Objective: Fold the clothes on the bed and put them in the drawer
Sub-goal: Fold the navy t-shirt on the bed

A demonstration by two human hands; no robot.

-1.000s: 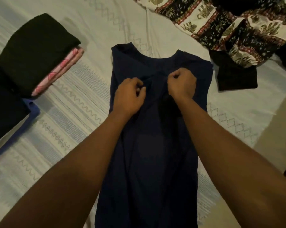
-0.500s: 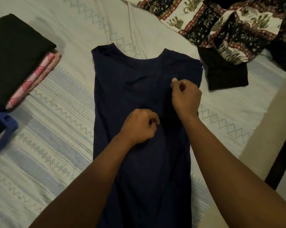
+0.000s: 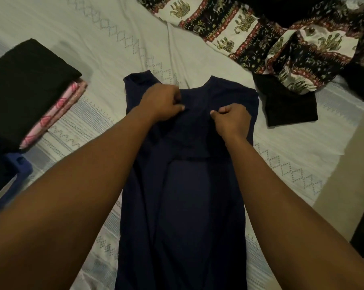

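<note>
A long navy sleeveless garment [image 3: 185,197] lies flat and lengthwise on the white bedsheet [image 3: 105,47], its neckline away from me. Just below the neckline my left hand [image 3: 162,103] pinches a fold of the navy cloth. My right hand [image 3: 232,118] pinches the same raised fold a little to the right. A flap of the fabric is lifted between the two hands, with its lower edge showing across the chest.
A folded stack with a black piece [image 3: 24,86] on top and a pink patterned one [image 3: 57,114] under it sits at the left. Elephant-print cloth [image 3: 250,32] and a black garment [image 3: 285,105] lie unfolded at the upper right. The bed's edge [image 3: 348,164] runs down the right.
My left hand moved up from the garment's middle to the neckline area. Both hands now pinch the cloth side by side, and a flap of fabric has risen across the chest.
</note>
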